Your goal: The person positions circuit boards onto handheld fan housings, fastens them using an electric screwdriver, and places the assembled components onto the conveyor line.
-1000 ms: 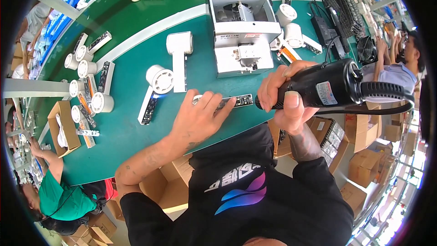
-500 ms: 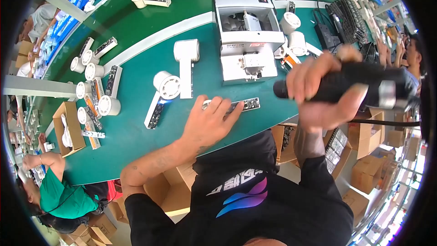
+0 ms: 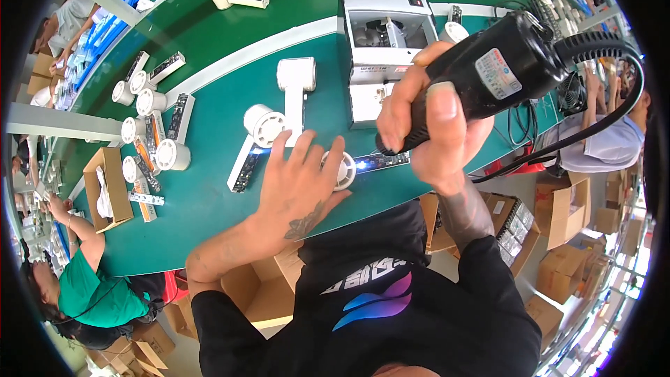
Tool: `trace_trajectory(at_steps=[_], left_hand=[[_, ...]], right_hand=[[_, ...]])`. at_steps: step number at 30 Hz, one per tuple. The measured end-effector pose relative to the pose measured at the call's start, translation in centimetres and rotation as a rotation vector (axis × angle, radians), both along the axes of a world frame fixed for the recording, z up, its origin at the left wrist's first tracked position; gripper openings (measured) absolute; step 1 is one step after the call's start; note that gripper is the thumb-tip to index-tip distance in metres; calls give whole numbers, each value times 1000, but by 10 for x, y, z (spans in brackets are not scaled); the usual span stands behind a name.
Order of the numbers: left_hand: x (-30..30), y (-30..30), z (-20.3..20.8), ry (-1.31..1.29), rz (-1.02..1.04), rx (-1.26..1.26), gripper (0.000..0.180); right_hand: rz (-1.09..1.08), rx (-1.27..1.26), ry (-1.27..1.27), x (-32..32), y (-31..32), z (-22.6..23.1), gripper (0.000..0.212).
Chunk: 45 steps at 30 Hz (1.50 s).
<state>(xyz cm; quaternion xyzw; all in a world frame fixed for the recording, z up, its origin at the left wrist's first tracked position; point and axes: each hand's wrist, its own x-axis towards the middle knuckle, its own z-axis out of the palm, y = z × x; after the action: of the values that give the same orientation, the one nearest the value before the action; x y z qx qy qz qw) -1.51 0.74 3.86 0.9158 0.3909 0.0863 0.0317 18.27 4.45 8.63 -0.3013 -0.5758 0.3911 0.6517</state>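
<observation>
My right hand (image 3: 441, 115) is wrapped round a black corded electric screwdriver (image 3: 520, 45), tilted with its narrow end down to the left. That end is over the exposed circuit board (image 3: 391, 160) in the handle of a white round-headed device (image 3: 343, 170) shaped like a hair dryer. The board shows blue-white lights. My left hand (image 3: 296, 181) lies with spread fingers against the left side of the device's round head; whether the fingertips press on it is partly hidden. Just beyond are two similar devices, one with its board showing (image 3: 244, 167) and one with a closed white handle (image 3: 296, 101).
A grey-silver machine (image 3: 387, 49) stands ahead. Several more devices lie at the left, beside an open cardboard box (image 3: 108, 195), and along the far green surface (image 3: 202, 35). The screwdriver's cable (image 3: 558, 150) loops at the right. Other people sit at both sides.
My right hand has brought the screwdriver left, its narrow end lower, over the board. My left hand has shifted left off the handle, fingers spreading, and the device's round head now shows.
</observation>
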Motion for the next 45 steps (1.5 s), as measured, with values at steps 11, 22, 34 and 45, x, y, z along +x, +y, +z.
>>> trace_trajectory(at_steps=[11, 22, 34, 45], left_hand=[[1, 3, -1, -6, -3, -28, 70], [2, 5, -3, -13, -21, -17, 73], [1, 4, -5, -16, -29, -23, 73], [0, 8, -3, -30, -77, -16, 69]], right_hand=[[31, -52, 36, -22, 0, -18, 42], [43, -41, 46, -17, -2, -19, 48], [56, 33, 39, -19, -4, -23, 46], [92, -31, 39, -26, -3, -25, 35]])
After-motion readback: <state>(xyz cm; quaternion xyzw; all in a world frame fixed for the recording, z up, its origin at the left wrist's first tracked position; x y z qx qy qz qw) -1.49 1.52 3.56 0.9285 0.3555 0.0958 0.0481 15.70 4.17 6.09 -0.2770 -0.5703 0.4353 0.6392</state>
